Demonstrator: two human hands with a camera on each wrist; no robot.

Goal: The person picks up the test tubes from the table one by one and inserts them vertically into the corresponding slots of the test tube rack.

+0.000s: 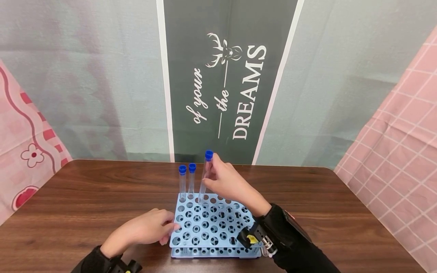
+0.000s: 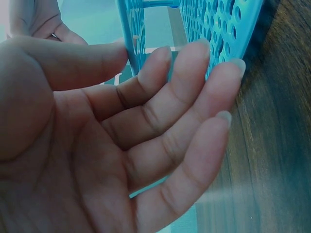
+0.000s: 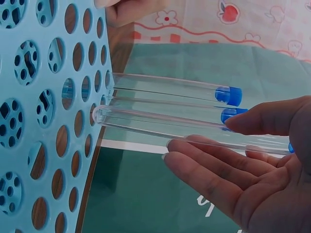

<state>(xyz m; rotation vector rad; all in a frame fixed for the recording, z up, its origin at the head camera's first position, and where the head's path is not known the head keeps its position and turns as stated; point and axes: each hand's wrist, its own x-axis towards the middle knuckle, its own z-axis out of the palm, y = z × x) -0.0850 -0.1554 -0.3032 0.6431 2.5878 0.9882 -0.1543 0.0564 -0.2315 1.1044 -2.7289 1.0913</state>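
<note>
My right hand pinches a clear test tube with a blue cap between thumb and fingers. The tube leans slightly, and its rounded bottom is right at a hole in the back row of the light blue test tube rack. Two more blue-capped tubes, one at the back left corner and its neighbour, stand upright in that row. My left hand grips the rack's left edge, thumb over the top plate and curved fingers at the side below it.
The rack has two perforated plates and stands on a dark wood table. A clear rounded piece shows by its front right corner, partly under my right wrist. A printed grey-green cloth hangs behind, with pink cloths at the sides.
</note>
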